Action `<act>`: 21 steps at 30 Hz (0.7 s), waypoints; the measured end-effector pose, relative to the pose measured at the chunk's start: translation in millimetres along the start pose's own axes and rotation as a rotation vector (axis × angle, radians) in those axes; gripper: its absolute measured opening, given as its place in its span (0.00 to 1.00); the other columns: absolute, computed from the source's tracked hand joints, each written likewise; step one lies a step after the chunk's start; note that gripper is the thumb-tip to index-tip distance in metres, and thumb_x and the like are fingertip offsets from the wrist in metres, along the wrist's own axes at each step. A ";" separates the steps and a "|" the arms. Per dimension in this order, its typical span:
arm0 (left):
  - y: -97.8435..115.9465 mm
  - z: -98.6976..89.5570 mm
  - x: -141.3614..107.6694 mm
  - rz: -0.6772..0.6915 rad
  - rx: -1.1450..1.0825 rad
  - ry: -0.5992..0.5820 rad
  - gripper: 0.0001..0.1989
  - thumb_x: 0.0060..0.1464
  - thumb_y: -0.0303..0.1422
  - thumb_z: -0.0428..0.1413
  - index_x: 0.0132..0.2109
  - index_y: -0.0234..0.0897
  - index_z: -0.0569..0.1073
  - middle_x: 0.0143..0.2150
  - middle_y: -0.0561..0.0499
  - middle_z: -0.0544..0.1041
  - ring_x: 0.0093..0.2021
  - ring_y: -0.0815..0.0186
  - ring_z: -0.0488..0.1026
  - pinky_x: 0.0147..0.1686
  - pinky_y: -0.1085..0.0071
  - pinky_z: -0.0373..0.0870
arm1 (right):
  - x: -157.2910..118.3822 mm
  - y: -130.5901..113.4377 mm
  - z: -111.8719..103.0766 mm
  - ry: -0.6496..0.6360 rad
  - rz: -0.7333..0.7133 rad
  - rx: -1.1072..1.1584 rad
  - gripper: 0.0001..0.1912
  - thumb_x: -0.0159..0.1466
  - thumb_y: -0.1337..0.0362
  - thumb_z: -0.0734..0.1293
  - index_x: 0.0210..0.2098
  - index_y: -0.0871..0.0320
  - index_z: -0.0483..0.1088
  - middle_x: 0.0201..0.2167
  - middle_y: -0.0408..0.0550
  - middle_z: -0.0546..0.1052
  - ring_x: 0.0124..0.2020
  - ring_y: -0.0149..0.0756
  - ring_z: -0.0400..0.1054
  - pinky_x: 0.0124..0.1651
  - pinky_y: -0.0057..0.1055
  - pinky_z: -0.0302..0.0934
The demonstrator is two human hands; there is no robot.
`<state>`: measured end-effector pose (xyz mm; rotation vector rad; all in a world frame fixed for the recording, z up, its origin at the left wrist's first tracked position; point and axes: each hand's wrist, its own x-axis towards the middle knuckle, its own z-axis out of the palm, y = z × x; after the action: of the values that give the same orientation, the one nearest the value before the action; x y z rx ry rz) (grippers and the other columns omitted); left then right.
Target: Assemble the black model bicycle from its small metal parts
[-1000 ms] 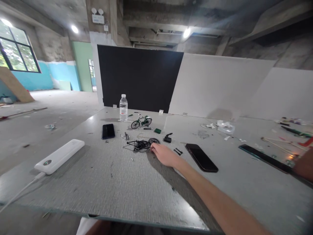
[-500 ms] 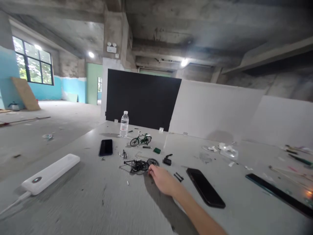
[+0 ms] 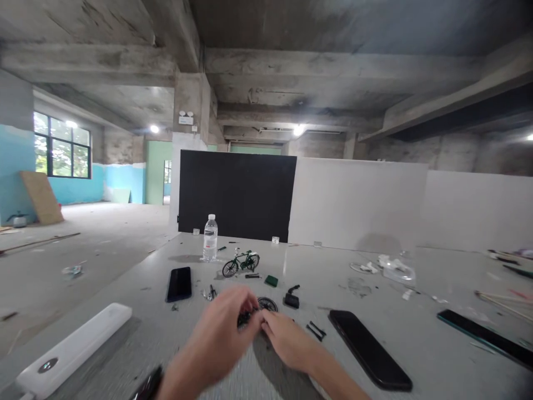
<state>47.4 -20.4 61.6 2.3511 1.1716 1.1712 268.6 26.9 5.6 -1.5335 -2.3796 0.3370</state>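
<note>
A small black model bicycle [image 3: 267, 304] is low on the table in front of me, mostly hidden behind my hands; one spoked wheel shows beyond the fingertips. My left hand [image 3: 227, 322], a little blurred, arches over it with thumb and fingers closed around its dark parts. From the right, my right hand [image 3: 285, 336] pinches at the same bicycle, its fingertips close against the left thumb. Just beyond stands a green model bicycle [image 3: 241, 263]. Near it lie a small green block [image 3: 271, 281] and a black piece with an arm [image 3: 292, 298].
A water bottle [image 3: 210, 240] stands at the back left, near a dark phone [image 3: 179, 284]. A white power bank [image 3: 77, 350] lies front left. Right of my hands are thin black parts [image 3: 316, 331] and a black phone [image 3: 368, 350]. Black and white panels [image 3: 237, 194] border the table's far side.
My left hand has come in from the lower left onto the black model bicycle. My right hand stays at it. The view has tilted upward, so the table sits lower.
</note>
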 end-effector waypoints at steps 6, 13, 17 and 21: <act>-84.7 20.0 42.0 -0.123 0.266 -0.024 0.14 0.69 0.43 0.52 0.48 0.38 0.76 0.50 0.41 0.81 0.53 0.50 0.77 0.54 0.54 0.71 | 1.6 -2.3 -1.8 -0.042 -0.004 0.018 0.16 0.76 0.69 0.55 0.47 0.59 0.73 0.44 0.58 0.82 0.43 0.43 0.76 0.44 0.33 0.59; -122.6 35.5 20.7 -0.076 0.351 -0.186 0.32 0.68 0.59 0.48 0.55 0.37 0.79 0.58 0.36 0.80 0.59 0.44 0.75 0.60 0.53 0.67 | 8.7 3.1 -25.1 0.047 -0.016 0.087 0.17 0.76 0.69 0.54 0.47 0.60 0.75 0.44 0.57 0.82 0.42 0.42 0.75 0.48 0.34 0.61; -123.9 34.9 20.0 -0.068 0.358 -0.199 0.34 0.68 0.61 0.46 0.47 0.37 0.82 0.51 0.37 0.81 0.55 0.45 0.76 0.57 0.55 0.68 | 14.6 9.5 -31.6 0.096 0.065 0.009 0.17 0.77 0.69 0.54 0.47 0.61 0.74 0.49 0.59 0.81 0.48 0.44 0.74 0.50 0.35 0.61; -127.2 37.8 19.7 -0.049 0.337 -0.164 0.34 0.67 0.63 0.47 0.41 0.37 0.80 0.46 0.39 0.81 0.51 0.47 0.76 0.54 0.57 0.69 | 18.3 8.2 -16.3 0.100 0.110 -0.065 0.19 0.80 0.60 0.54 0.49 0.60 0.74 0.49 0.59 0.81 0.51 0.47 0.74 0.50 0.36 0.61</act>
<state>13.4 80.0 -20.5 2.5814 1.4527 0.7970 274.3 47.6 20.0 -1.6731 -2.2566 0.2029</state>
